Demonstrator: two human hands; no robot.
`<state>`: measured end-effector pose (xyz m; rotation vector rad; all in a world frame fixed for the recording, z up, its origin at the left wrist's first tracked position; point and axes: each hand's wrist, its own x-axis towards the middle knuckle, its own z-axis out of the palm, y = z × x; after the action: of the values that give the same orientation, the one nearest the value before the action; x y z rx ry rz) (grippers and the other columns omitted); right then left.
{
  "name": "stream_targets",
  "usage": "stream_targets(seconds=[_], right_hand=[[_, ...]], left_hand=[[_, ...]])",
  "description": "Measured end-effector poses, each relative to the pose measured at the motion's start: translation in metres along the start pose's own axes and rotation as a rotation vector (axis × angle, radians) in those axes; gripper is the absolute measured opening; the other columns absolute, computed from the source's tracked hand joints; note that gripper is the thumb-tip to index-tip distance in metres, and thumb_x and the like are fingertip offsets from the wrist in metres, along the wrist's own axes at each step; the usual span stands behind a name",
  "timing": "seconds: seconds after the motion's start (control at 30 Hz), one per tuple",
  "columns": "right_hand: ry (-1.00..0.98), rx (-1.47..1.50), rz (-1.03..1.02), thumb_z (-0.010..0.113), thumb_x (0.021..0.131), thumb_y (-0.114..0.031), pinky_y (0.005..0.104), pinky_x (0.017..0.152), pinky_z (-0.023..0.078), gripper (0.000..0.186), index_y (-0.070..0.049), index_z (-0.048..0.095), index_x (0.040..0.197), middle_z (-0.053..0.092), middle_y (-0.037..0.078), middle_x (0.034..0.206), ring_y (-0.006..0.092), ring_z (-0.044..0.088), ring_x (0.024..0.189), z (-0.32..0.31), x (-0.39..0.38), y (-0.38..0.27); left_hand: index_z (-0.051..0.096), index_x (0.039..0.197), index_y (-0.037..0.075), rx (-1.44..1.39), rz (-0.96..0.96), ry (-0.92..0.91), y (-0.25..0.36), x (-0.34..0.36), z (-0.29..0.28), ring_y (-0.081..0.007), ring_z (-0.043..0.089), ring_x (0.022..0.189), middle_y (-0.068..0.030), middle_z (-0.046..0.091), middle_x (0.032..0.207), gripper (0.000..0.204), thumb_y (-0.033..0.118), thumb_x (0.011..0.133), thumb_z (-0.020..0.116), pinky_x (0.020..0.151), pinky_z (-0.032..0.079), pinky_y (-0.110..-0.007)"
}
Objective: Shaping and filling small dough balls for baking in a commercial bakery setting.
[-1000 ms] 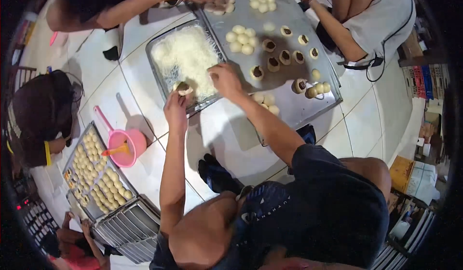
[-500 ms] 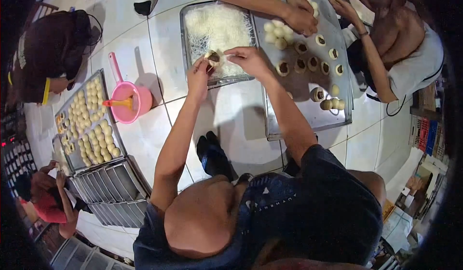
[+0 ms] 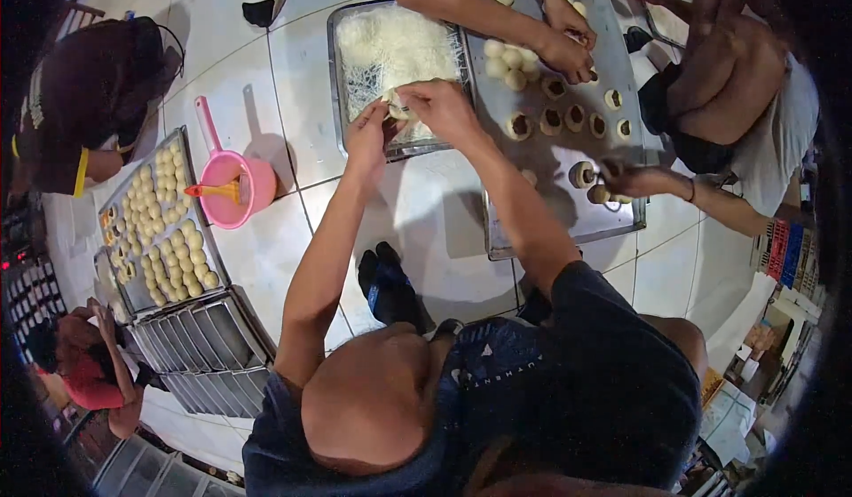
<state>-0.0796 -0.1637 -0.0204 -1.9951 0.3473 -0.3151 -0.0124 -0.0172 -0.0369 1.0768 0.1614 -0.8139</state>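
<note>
Between my two hands is a piece of dough (image 3: 398, 105), which held a dark filling a moment ago; its middle is now mostly hidden by fingers. My left hand (image 3: 366, 140) grips it from the left. From the right, the fingertips of my right hand (image 3: 444, 111) are closed on its edge. Both hands are over the near side of a metal tray (image 3: 335, 89) heaped with pale yellow shreds, likely grated cheese (image 3: 404, 49). To the right, dough rounds with dark filling (image 3: 573, 118) and plain dough balls (image 3: 509, 60) sit on a large metal tray (image 3: 541, 232).
Co-workers' hands (image 3: 568, 53) and another hand (image 3: 632, 182) reach over the large tray. At left stand a pink dipper (image 3: 238, 217) with an orange-handled brush (image 3: 213, 191) and a tray of dough balls (image 3: 182, 257). Stacked trays (image 3: 204, 337) are nearer me.
My right hand has moved left onto the dough, and its filling is now largely covered. At right, a co-worker's hand has come down to the dough rounds on the large tray.
</note>
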Motion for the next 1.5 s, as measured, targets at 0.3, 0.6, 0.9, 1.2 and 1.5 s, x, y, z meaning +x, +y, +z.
stream_targets(seconds=[0.3, 0.6, 0.9, 1.2, 1.5], right_hand=[[-0.099, 0.373, 0.437, 0.075, 0.075, -0.011, 0.0265, 0.061, 0.051, 0.033, 0.001, 0.069, 0.105, 0.069, 0.008, 0.083, 0.0166, 0.062, 0.069, -0.014, 0.018, 0.001], [-0.377, 0.189, 0.415, 0.078, 0.074, -0.013, 0.0228, 0.053, 0.046, 0.04, 0.0, 0.068, 0.111, 0.067, 0.007, 0.081, 0.0125, 0.056, 0.063, -0.025, 0.033, 0.011], [-0.297, 0.326, 0.246, 0.072, 0.078, -0.005, 0.0236, 0.054, 0.047, 0.033, 0.002, 0.068, 0.111, 0.067, 0.007, 0.087, 0.0123, 0.058, 0.065, -0.038, -0.017, -0.031], [0.11, 0.256, -0.049, 0.074, 0.077, -0.006, 0.0233, 0.058, 0.048, 0.026, 0.001, 0.072, 0.102, 0.068, 0.005, 0.084, 0.0108, 0.057, 0.064, -0.002, -0.038, -0.062], [0.036, 0.167, -0.218, 0.075, 0.077, -0.006, 0.0218, 0.06, 0.049, 0.025, 0.001, 0.071, 0.1, 0.068, 0.005, 0.08, 0.0098, 0.057, 0.064, -0.021, -0.036, -0.065]], left_hand=[[0.056, 0.125, 0.0, -0.04, -0.1, -0.09, 0.015, -0.004, 0.005, -0.0157, 0.062, 0.077, -0.0095, 0.064, 0.1, 0.031, 0.007, 0.095, 0.053, 0.068, 0.051, -0.023], [0.05, 0.134, -0.002, 1.245, 0.609, -0.299, 0.026, -0.024, 0.007, -0.0181, 0.058, 0.077, -0.011, 0.067, 0.097, 0.051, 0.009, 0.087, 0.066, 0.065, 0.047, -0.026], [0.061, 0.12, -0.003, 1.012, 0.494, -0.197, 0.057, -0.046, 0.009, -0.0145, 0.056, 0.074, -0.0093, 0.066, 0.091, 0.041, 0.015, 0.085, 0.071, 0.065, 0.046, -0.024], [0.065, 0.112, -0.001, 0.467, 0.34, 0.119, 0.04, -0.059, 0.019, -0.0133, 0.054, 0.076, -0.0049, 0.063, 0.089, 0.028, 0.017, 0.091, 0.064, 0.069, 0.044, -0.023], [0.062, 0.117, -0.001, 0.849, 0.516, -0.223, 0.068, -0.062, 0.006, -0.0141, 0.053, 0.084, -0.004, 0.057, 0.105, 0.026, 0.014, 0.096, 0.057, 0.076, 0.043, -0.023]])
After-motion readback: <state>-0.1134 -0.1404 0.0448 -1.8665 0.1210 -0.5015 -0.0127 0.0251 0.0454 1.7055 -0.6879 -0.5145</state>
